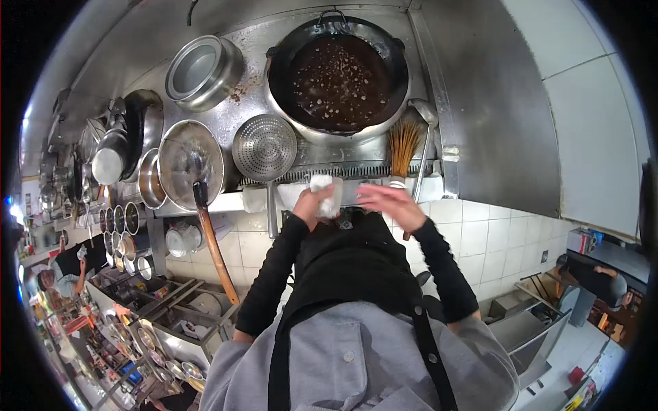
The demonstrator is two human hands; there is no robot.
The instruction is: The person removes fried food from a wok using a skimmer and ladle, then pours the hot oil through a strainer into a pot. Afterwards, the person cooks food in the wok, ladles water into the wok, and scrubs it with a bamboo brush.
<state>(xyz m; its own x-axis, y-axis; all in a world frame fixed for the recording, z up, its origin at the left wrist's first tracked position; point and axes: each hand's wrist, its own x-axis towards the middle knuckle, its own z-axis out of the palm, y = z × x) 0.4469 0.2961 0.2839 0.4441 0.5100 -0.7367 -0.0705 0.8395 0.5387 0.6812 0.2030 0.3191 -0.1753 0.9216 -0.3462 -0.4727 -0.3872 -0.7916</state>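
Illumination: bright and mostly even. Glare present at the far left edge, white to bluish. Diffuse reflections noted on the steel tabletop [250,51] and upright metal panel [497,113]; large pan [280,81] dark inside. Right hand [401,207] slightly blurred at the fingers [373,194]. Wide-angle distortion bends lines outward; corners black; left background indistinct.

So the white thing [323,186] is small and kinda crumpled-looking, with a paler, see-through bit down its right side. Cloth or packet, can't tell. It's up in the left grip [314,204], near the worktop's [229,202] front edge.
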